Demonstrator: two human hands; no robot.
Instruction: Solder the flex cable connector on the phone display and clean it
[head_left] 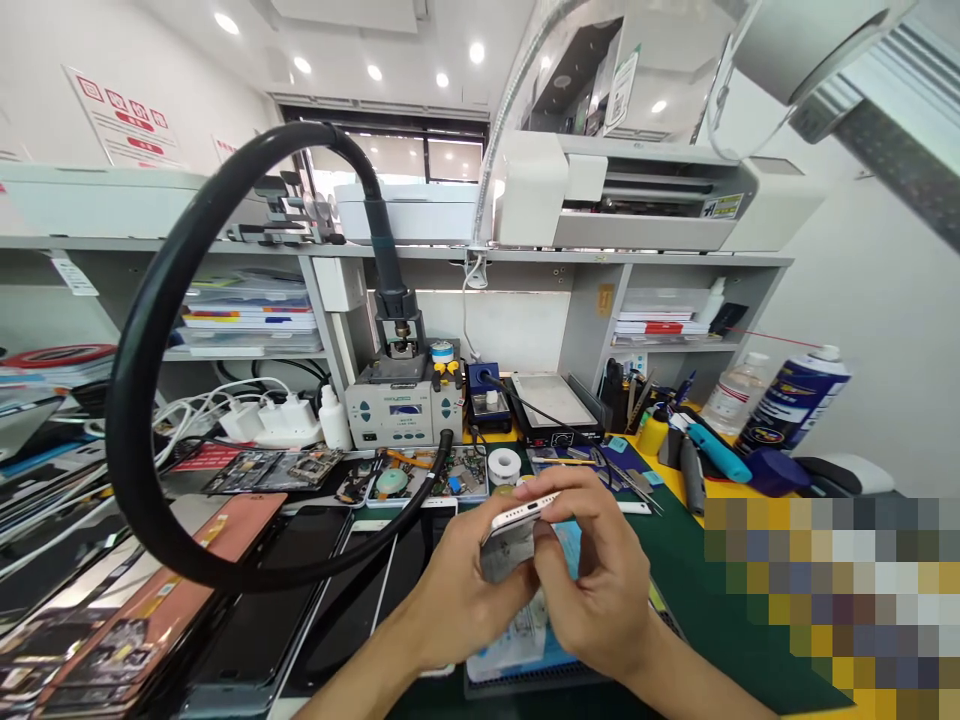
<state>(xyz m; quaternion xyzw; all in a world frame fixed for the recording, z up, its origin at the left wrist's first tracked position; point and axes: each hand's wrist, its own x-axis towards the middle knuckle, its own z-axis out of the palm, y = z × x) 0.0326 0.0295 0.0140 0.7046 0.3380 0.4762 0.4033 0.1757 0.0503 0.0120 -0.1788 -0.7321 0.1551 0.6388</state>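
A white smartphone (pixel 517 518) is held up over the bench, its bottom edge with the charging port and speaker holes facing me. My left hand (pixel 469 585) grips its left side, with the thumb underneath. My right hand (pixel 596 570) pinches the right end near the port between thumb and fingers. The phone's far part is hidden behind the fingers. Below the hands lies a blue and white packet (pixel 517 645) on a dark tray.
A thick black hose (pixel 124 400) loops from the hot-air station (pixel 405 410) across the left side. Several phones and tablets, such as a black one (pixel 259 600), lie at left. A solder spool (pixel 504 466), a hot plate (pixel 555 405) and a spray can (pixel 795 400) stand behind.
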